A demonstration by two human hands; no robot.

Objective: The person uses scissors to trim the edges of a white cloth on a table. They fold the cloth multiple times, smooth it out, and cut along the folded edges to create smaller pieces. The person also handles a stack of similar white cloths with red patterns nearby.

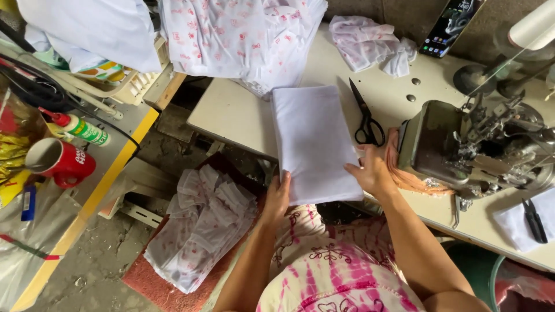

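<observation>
A folded white cloth (pixel 315 141) lies lengthwise on the tabletop (pixel 231 112), its near end hanging just past the front edge toward the person. The left hand (pixel 276 196) grips that near end at its left corner, fingers closed on the fabric. The right hand (pixel 373 170) rests on the cloth's right edge near the same end, fingers spread flat and pressing down rather than pinching. Just right of the cloth, black scissors (pixel 365 118) lie on the tabletop with the blades pointing away from the person. Beyond the right hand stands a sewing machine (pixel 474 147), with a strip of pinkish fabric (pixel 404 173) trailing beside its base. A pair of small black snips (pixel 535 219) sits on a white scrap at the far right. At the back of the tabletop are a heap of white cloth with red print (pixel 243 37), a crumpled light piece (pixel 370 43) and a phone (pixel 451 26) leaning against the wall. Down on the floor, left of the person's lap, a pile of pale printed pieces (pixel 199 231) rests on a reddish mat (pixel 150 283). On a side table to the left are a red mug (pixel 60 162) and a small bottle (pixel 81 128).
</observation>
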